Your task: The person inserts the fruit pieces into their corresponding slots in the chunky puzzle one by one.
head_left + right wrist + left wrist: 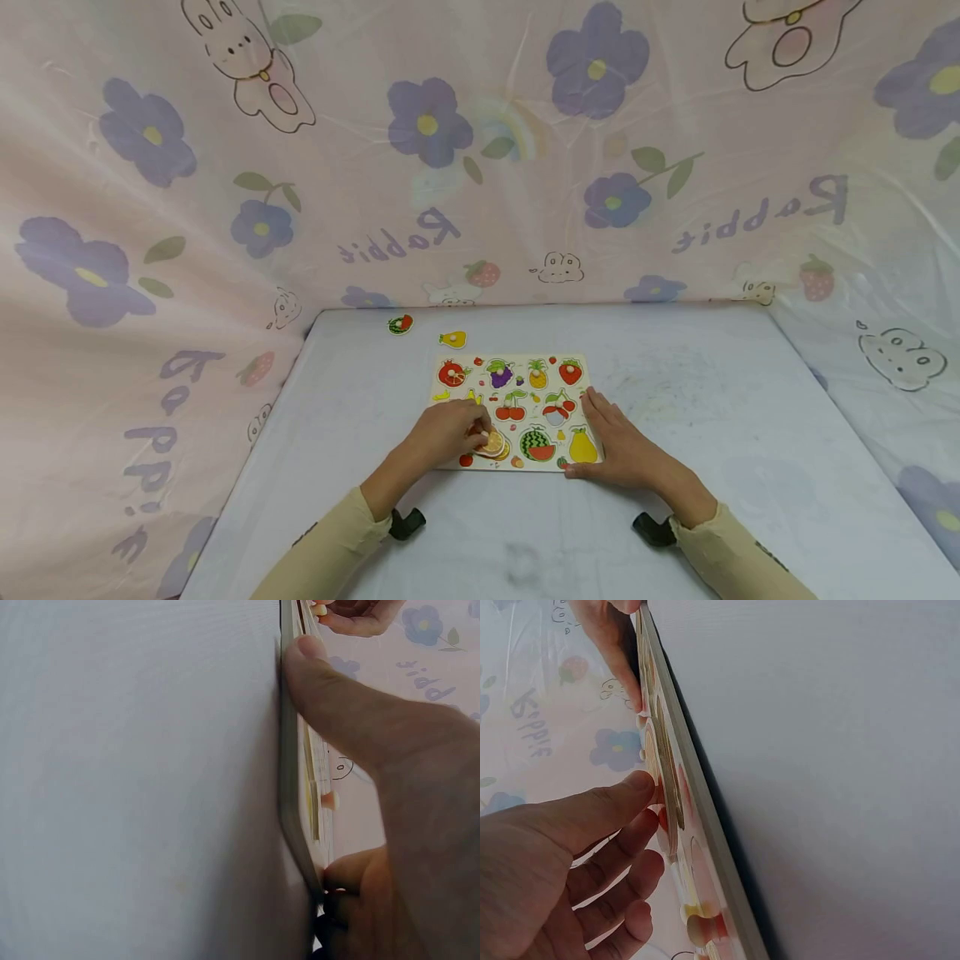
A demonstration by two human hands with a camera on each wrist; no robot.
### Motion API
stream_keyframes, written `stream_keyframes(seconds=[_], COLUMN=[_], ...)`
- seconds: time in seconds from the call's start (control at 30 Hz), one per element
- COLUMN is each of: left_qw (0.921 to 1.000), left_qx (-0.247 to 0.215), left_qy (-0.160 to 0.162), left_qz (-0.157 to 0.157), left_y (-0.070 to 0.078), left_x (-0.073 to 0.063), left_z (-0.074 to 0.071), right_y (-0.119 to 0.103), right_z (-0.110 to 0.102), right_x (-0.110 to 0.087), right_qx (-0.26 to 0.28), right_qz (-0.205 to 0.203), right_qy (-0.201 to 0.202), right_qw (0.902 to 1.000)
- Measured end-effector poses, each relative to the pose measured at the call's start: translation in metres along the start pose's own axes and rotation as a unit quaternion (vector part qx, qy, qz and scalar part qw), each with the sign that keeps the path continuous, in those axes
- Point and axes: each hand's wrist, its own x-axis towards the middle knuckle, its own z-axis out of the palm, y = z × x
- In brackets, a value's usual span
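My left hand (455, 427) pinches the knob of a round orange-slice puzzle piece (492, 443) between thumb and fingertips. The piece sits low over the front left part of a fruit puzzle board (540, 467), overlapping a similar orange picture there. In the left wrist view, thumb and index finger meet at the edge of the orange piece (670, 829), seen side-on. My right hand (626, 446) rests around the board's front right corner, fingers straight along the right side and thumb at the front edge. Pomegranate (452, 373), grapes (499, 374), pineapple (537, 374) and strawberry (571, 372) fill the back row.
Behind the board, a pear piece (453, 339) and a watermelon piece (401, 325) lie on the white tabletop (712, 400). Dark wrist-worn devices (407, 524) show beneath both forearms. A pink curtain (510, 192) with flowers and rabbits hangs behind the table and along its sides.
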Motion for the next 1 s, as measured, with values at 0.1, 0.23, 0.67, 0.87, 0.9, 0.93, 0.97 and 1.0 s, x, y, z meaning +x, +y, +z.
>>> stream_keyframes(seconds=[0.1, 0.23, 0.67, 0.87, 0.9, 0.93, 0.97, 1.0], left_qw=[1.0, 0.9999, 0.9995, 0.9995, 0.9995, 0.9995, 0.9995, 0.9994], left_qx=[0.002, 0.007, 0.007, -0.005, -0.006, -0.008, -0.008, -0.009], left_qy=[-0.001, -0.003, -0.029, -0.031, -0.031, -0.031, -0.031, -0.032], left_qz=[0.003, 0.007, -0.001, -0.002, -0.003, -0.004, -0.005, -0.007], left_y=[-0.0004, -0.0003, 0.0054, 0.0069, 0.0073, 0.0077, 0.0078, 0.0082], left_x=[0.0005, 0.0011, 0.0031, 0.0034, 0.0034, 0.0035, 0.0037, 0.0039], left_z=[0.0022, 0.0039, 0.0039, 0.0062, 0.0064, 0.0066, 0.007, 0.0073], right_y=[-0.0003, -0.0007, -0.0019, -0.0022, -0.0021, -0.0019, -0.0018, -0.0015], right_z=[-0.0003, -0.0007, -0.0009, -0.0011, -0.001, -0.0009, -0.0008, -0.0006], right_x=[0.0001, 0.0002, 0.0, -0.0002, -0.0002, -0.0002, -0.0002, -0.0001], right_qx=[0.0, 0.004, 0.002, 0.0, -0.001, -0.001, -0.001, -0.001], right_qz=[0.002, 0.005, 0.007, 0.006, 0.007, 0.007, 0.008, 0.008], right_qy=[-0.001, -0.004, -0.006, -0.004, -0.004, -0.004, -0.005, -0.005], right_qw=[1.0, 1.0, 1.0, 1.0, 1.0, 1.0, 1.0, 1.0])
